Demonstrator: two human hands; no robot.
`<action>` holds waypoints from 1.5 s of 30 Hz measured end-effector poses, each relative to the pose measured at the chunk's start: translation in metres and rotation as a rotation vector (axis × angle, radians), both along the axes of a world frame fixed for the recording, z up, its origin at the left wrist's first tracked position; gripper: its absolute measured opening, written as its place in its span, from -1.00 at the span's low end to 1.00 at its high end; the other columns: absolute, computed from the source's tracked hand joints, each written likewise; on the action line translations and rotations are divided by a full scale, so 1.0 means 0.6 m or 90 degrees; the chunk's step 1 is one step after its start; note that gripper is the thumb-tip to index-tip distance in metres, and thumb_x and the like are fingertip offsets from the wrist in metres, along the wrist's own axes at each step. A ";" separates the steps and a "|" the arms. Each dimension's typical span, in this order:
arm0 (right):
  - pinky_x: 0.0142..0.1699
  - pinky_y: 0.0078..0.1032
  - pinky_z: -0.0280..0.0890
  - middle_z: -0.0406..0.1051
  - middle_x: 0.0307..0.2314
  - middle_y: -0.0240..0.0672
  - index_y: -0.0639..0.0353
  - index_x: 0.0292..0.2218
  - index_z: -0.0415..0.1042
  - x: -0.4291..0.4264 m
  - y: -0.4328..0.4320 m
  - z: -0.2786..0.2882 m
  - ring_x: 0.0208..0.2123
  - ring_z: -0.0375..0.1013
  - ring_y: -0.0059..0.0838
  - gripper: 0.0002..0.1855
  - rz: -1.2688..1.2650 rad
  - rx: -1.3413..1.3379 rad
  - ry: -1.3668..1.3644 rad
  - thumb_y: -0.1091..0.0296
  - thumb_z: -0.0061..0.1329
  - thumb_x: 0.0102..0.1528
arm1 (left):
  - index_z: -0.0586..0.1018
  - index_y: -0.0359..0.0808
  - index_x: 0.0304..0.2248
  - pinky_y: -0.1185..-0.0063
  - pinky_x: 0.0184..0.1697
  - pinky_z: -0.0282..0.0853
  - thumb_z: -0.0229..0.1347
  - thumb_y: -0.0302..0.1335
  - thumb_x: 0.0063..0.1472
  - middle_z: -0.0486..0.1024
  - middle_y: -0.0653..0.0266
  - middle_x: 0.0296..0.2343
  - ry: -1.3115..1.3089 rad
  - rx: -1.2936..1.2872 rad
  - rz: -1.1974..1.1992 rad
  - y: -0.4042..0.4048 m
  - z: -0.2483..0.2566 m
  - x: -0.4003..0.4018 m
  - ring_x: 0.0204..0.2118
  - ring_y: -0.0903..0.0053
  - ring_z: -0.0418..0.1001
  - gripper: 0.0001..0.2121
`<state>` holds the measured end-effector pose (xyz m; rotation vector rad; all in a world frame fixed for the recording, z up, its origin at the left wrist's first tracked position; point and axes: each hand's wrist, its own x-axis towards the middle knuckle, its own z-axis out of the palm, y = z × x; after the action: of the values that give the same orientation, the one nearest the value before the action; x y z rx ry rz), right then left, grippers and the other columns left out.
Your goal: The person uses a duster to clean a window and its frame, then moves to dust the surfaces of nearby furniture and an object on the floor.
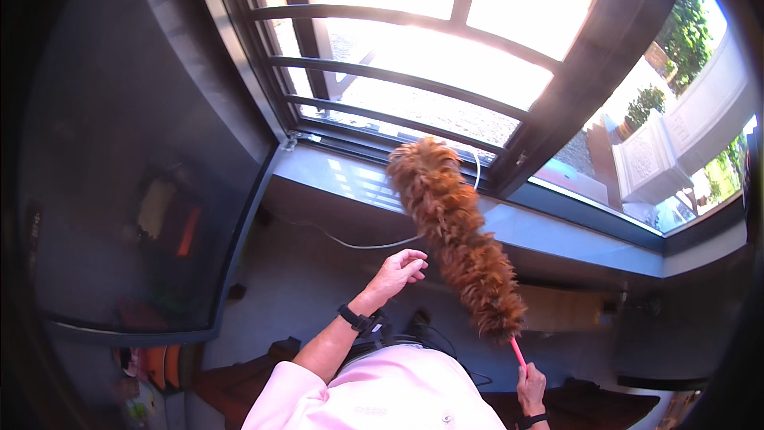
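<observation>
My right hand (530, 390) is closed round the pink handle of a brown feather duster (468, 239) at the lower right. The duster slants up and to the left, and its feathered tip overlaps the window sill (358, 182) and the lower edge of the barred window (412, 86). Whether the tip touches the sill, I cannot tell. To the left of the duster, my left hand (401, 275) hangs in the air with nothing in it, its fingers loosely curled and partly apart. A black band is on each wrist.
A large dark glossy screen (137, 191) stands on the left. One white cable (370, 246) runs below the sill, and part of it crosses the sill behind the duster. Dark red furniture (239, 391) lies behind me. At the right is a glass pane (597, 167).
</observation>
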<state>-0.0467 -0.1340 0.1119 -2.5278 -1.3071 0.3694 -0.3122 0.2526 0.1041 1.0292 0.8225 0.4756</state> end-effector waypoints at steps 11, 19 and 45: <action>-0.47 -0.28 0.26 0.34 -0.68 -0.15 0.19 -0.53 0.35 -0.036 0.351 0.092 -0.58 0.39 -0.09 -0.72 0.325 0.067 0.032 0.19 -0.02 0.11 | 0.44 -0.34 -0.12 0.63 -0.24 0.41 -0.01 -0.41 0.28 0.49 0.26 -0.28 -0.021 0.019 0.201 0.000 -0.015 -0.089 -0.31 0.59 0.48 -0.76; -0.48 -0.22 0.25 0.33 -0.69 -0.13 0.16 -0.55 0.30 0.005 0.309 0.053 -0.60 0.37 -0.06 -0.72 0.246 0.054 -0.030 0.22 -0.06 0.13 | 0.46 -0.31 -0.14 0.65 -0.23 0.41 -0.02 -0.41 0.29 0.50 0.27 -0.28 -0.015 0.003 0.237 -0.006 0.002 -0.127 -0.32 0.61 0.49 -0.79; -0.53 -0.43 0.18 0.28 -0.75 -0.13 0.29 -0.49 0.45 0.077 0.333 0.159 -0.70 0.32 -0.27 -0.82 0.244 0.068 0.117 0.35 0.03 0.04 | 0.46 -0.32 -0.11 0.64 -0.23 0.40 -0.03 -0.43 0.29 0.48 0.26 -0.26 -0.012 0.050 0.235 -0.012 0.021 -0.112 -0.31 0.60 0.48 -0.77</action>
<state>-0.0007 0.0657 0.2072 -2.0942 -1.6827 0.5779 -0.3794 0.2454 0.1165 0.9459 0.9884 0.8350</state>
